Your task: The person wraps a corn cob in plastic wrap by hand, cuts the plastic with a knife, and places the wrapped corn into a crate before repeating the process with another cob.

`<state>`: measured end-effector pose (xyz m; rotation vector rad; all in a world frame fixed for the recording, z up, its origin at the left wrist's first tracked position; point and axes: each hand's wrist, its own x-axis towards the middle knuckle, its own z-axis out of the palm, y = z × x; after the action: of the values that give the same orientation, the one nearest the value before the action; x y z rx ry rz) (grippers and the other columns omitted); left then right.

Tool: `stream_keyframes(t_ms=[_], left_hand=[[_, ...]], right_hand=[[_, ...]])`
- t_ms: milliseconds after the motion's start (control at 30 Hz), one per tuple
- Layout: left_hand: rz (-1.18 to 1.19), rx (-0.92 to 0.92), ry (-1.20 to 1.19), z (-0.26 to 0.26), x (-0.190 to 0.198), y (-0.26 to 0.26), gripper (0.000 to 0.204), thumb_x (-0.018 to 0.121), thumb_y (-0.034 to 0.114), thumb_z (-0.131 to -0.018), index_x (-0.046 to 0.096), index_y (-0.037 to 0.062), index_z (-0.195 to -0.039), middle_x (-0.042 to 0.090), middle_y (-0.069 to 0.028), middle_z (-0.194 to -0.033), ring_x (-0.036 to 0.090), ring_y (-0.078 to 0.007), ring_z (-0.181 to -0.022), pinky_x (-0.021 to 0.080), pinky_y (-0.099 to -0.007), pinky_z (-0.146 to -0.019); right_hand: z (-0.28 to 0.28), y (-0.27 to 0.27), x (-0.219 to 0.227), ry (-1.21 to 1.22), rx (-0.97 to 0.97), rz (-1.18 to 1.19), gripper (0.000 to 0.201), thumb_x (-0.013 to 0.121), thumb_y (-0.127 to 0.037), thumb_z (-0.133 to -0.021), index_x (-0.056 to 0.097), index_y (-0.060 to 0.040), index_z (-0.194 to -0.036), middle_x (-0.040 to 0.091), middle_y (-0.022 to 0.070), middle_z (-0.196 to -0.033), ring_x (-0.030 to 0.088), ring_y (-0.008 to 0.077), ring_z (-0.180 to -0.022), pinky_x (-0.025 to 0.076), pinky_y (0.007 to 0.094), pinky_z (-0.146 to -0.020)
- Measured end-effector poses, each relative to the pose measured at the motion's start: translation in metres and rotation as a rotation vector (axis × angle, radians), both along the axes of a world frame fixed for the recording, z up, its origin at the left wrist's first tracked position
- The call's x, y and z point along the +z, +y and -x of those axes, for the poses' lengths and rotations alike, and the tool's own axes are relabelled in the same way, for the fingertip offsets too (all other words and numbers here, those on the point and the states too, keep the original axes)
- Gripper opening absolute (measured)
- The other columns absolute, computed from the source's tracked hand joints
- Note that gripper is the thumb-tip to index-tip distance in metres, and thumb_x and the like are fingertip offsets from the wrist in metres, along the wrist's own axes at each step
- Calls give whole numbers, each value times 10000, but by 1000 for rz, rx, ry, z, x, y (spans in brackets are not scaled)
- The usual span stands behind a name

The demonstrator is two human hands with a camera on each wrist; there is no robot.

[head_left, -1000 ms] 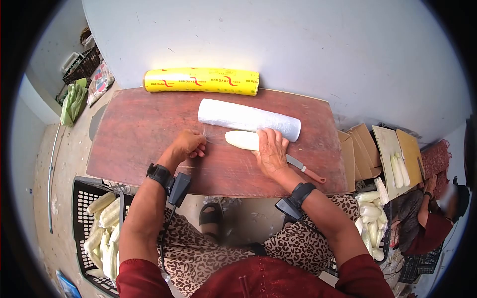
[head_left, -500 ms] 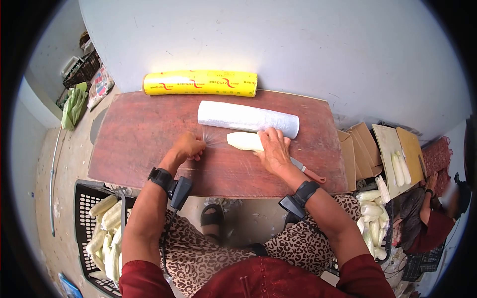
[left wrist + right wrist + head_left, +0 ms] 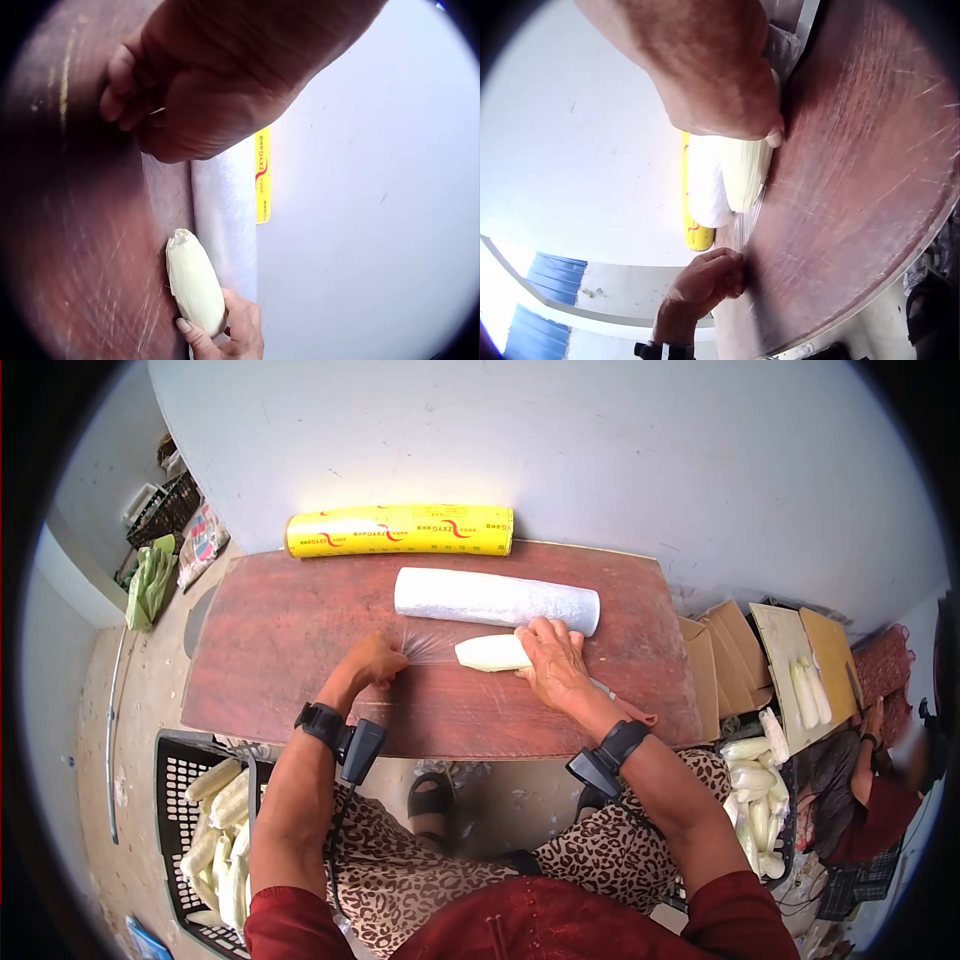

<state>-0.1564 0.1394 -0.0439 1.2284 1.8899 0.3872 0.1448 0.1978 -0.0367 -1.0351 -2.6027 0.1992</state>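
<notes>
Right hand [image 3: 556, 660] sits curled over the pale, husked corn cob [image 3: 492, 653], gripping its thick end and pinning it flat on the reddish-brown wooden table [image 3: 290, 610], just in front of the white roll of clear plastic wrap [image 3: 495, 599]. Left hand [image 3: 373, 659] is bunched tight to the cob's left, fingers pinching a stretched sheet of clear film [image 3: 428, 648] that runs from its fingertips across to the cob's tip. Behind the white roll, against the wall, lies a yellow boxed roll with red lettering [image 3: 400, 530], and a black plastic crate of husked corn cobs [image 3: 215, 820] stands on the floor below the table's left edge.
</notes>
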Motion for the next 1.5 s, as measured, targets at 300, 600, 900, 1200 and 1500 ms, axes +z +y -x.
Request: stream_keyframes(t_ms=[300, 600, 900, 1200, 1500], left_hand=[[32, 9, -41, 3, 0, -3, 145, 615, 130, -781, 609, 14, -694, 606, -80, -593, 618, -183, -498, 500, -297, -445], [22, 27, -73, 2, 0, -5, 121, 631, 103, -773, 612, 10, -697, 592, -80, -586, 605, -174, -497, 493, -289, -445], [-14, -28, -5, 0, 0, -6, 113, 618, 90, -760, 637, -16, -729, 601, -98, -588, 615, -195, -489, 502, -302, -448], [-30, -145, 301, 7, -1, -5, 80, 595, 69, -730, 629, -3, -731, 644, -155, -652, 655, -278, -599, 525, -379, -558], [-762, -267, 517, -63, 37, -17, 280, 614, 101, -791, 589, 57, -1067, 610, -154, -1015, 600, -367, -921, 501, -442, -798]], right_hand=[[-9, 3, 18, -175, 56, 157, 533, 790, -150, -731, 557, -86, -1206, 493, 68, -1150, 439, 257, -1142, 345, 421, -922], [-13, 7, 36, 85, 260, 431, 547, 780, -109, -724, 537, -58, -1211, 489, 103, -1150, 477, 290, -1101, 395, 417, -961], [17, -7, -3, 120, -20, -4, 543, 762, -99, -734, 532, -76, -1225, 481, 113, -1137, 460, 298, -1108, 380, 433, -912], [15, -7, -1, 0, 7, 4, 571, 778, -134, -730, 544, -118, -1250, 506, 69, -1133, 465, 277, -1118, 363, 435, -889], [12, -8, 1, -27, 37, -5, 594, 772, -175, -744, 531, -114, -1283, 502, 84, -1156, 467, 269, -1125, 348, 428, -897]])
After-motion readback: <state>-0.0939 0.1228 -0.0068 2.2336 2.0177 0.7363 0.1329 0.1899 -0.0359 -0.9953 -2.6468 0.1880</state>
